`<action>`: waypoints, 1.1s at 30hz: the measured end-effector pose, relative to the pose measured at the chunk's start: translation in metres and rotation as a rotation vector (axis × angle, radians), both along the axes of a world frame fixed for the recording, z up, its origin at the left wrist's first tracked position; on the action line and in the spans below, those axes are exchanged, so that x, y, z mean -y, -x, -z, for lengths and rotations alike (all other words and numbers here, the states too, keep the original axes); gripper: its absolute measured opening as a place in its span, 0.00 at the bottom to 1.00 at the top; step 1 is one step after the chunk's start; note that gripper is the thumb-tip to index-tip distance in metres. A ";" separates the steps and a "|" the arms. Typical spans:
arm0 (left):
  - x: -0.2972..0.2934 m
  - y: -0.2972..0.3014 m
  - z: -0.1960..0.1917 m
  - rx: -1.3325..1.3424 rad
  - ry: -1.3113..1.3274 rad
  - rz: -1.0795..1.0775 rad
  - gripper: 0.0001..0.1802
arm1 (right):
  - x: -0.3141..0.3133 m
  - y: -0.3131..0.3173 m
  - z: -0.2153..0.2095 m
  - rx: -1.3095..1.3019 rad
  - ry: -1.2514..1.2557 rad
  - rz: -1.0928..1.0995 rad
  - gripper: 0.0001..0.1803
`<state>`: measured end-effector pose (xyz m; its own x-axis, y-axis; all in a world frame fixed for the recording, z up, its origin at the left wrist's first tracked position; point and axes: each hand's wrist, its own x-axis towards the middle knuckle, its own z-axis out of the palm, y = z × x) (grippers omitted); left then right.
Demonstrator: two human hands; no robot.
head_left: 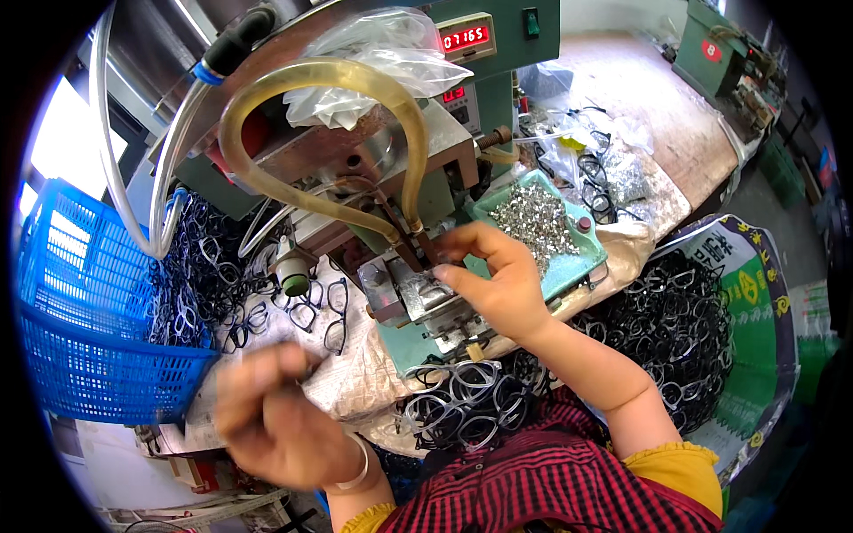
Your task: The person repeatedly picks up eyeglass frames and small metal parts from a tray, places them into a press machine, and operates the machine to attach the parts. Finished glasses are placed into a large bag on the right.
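My right hand (498,280) is at the machine's metal fixture (422,289), under the pressing head, with thumb and forefinger drawn together. Whatever lies between those fingertips is too small to make out. Two tan hoses (333,75) loop down to the head just left of these fingers. My left hand (284,426) hangs over the near left of the bench, smeared by motion, so its grip cannot be read. Beyond it, several dark eyeglass frames (336,315) lie on the bench covering. A green tray (582,253) of small metal parts (533,222) sits right of the fixture.
A blue plastic basket (98,311) stands at the left beside a heap of frames (209,266). More frames (471,395) pile up in front of me. At the right, a large green-and-white sack (755,355) holds many dark frames (666,338). Plastic bags (631,178) lie beyond the tray.
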<state>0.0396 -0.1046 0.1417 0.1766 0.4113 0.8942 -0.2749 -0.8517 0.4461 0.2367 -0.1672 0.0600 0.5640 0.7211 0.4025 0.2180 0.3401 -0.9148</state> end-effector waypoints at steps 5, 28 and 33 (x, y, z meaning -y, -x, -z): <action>-0.035 -0.021 0.012 0.081 0.215 0.065 0.10 | -0.005 0.006 -0.006 -0.150 -0.103 -0.085 0.34; -0.038 -0.023 0.010 0.051 0.232 0.125 0.08 | -0.008 0.035 0.000 -0.387 -0.247 0.041 0.29; -0.034 -0.017 0.014 0.052 0.242 0.198 0.08 | 0.011 0.038 -0.018 -0.251 -0.133 0.035 0.31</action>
